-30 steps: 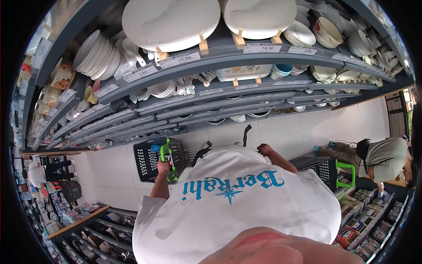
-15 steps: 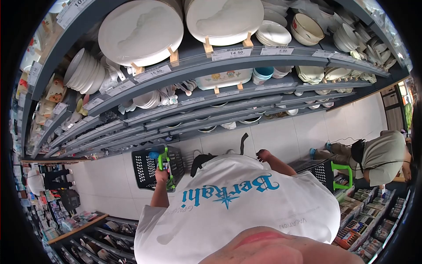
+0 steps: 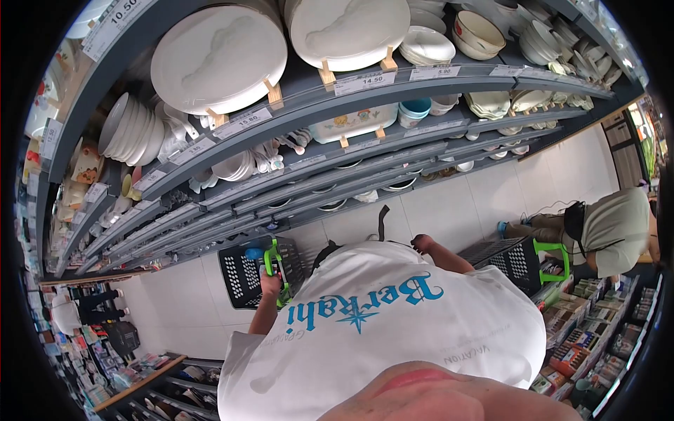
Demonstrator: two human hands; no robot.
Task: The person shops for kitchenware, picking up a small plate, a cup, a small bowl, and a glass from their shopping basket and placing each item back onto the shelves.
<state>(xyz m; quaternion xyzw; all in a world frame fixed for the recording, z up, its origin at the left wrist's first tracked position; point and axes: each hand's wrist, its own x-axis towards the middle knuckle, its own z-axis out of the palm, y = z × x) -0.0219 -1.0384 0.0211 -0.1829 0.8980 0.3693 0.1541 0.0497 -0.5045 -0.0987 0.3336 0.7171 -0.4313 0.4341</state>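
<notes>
My left hand (image 3: 269,282) is closed around the bright green handle (image 3: 274,258) of a black shopping basket (image 3: 239,281) with a perforated wall. A blue object (image 3: 254,253) shows at the basket's edge beside the handle; its kind is not clear. On the other side, my right hand (image 3: 423,243) hangs in front of my body, holding nothing visible, its fingers loosely bent and a little apart. A dark strap (image 3: 383,223) sticks out past my shirt between the two hands. Neither hand touches the shelves ahead.
Tiered shelves of tableware fill the front, with large oval plates (image 3: 219,59), stacked bowls (image 3: 133,130) and price tags (image 3: 365,83). At right stand a second black basket (image 3: 516,265) with a green handle and a person (image 3: 611,231). Another person (image 3: 67,313) is far left.
The view has shifted slightly, so shelves and floor sit a little differently. My left hand still grips the basket handle. The basket at right appears slightly farther right.
</notes>
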